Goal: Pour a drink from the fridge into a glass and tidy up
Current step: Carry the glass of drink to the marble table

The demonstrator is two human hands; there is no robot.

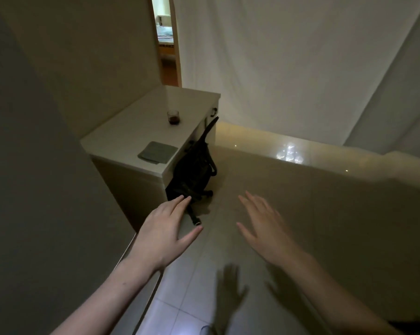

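Note:
A small clear glass with dark drink in its lower half stands upright on the white cabinet top. Near the cabinet's front edge lies a folded grey cloth. My left hand is held out flat over the floor, fingers apart, holding nothing, well in front of and below the glass. To its right my right hand is also spread flat and empty. A large grey surface fills the left of the view; I cannot tell whether it is the fridge.
A black folded stroller-like frame leans against the cabinet's right side, with one leg reaching toward my left hand. White sheets hang at the back and right. A doorway opens to another room. The floor is glossy pale tile.

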